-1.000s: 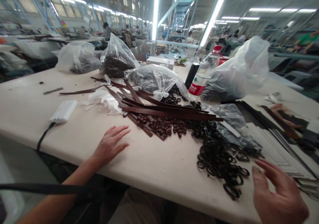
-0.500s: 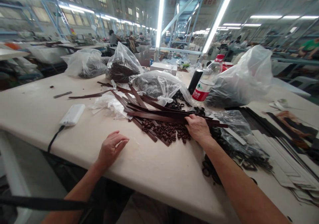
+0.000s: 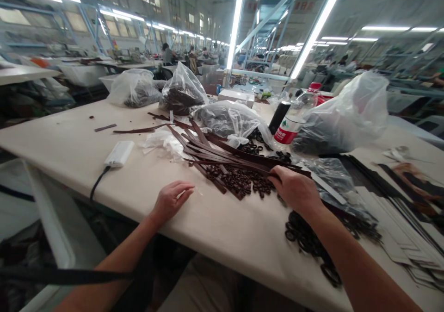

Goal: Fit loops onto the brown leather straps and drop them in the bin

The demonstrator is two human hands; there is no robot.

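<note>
My right hand (image 3: 294,188) is closed, fingers and thumb pinching a dark brown strip (image 3: 243,163) near its right end. The strip looks like leather and lies across a fanned pile of similar brown strips (image 3: 204,151). Just in front of that pile are many small dark brown loops (image 3: 239,177), close to the fingertips of my right hand. My left hand (image 3: 173,198) hovers over or rests on the table's front part, left of the loops. Its fingers are loosely stretched, thumb a little apart, and I see nothing held there.
On the table (image 3: 222,228) lie a white power bank (image 3: 120,153) with a cable, crumpled white plastic (image 3: 163,141) and black rings (image 3: 305,238). Filled clear bags (image 3: 227,117), a plastic bottle (image 3: 289,127) and a black cylinder (image 3: 279,116) stand behind. Pale flat strips (image 3: 385,228) lie right.
The view has shifted, so the table's things appear further right. My right hand has drawn slightly toward me and turned over the strip's end. My left hand keeps a similar pose.
</note>
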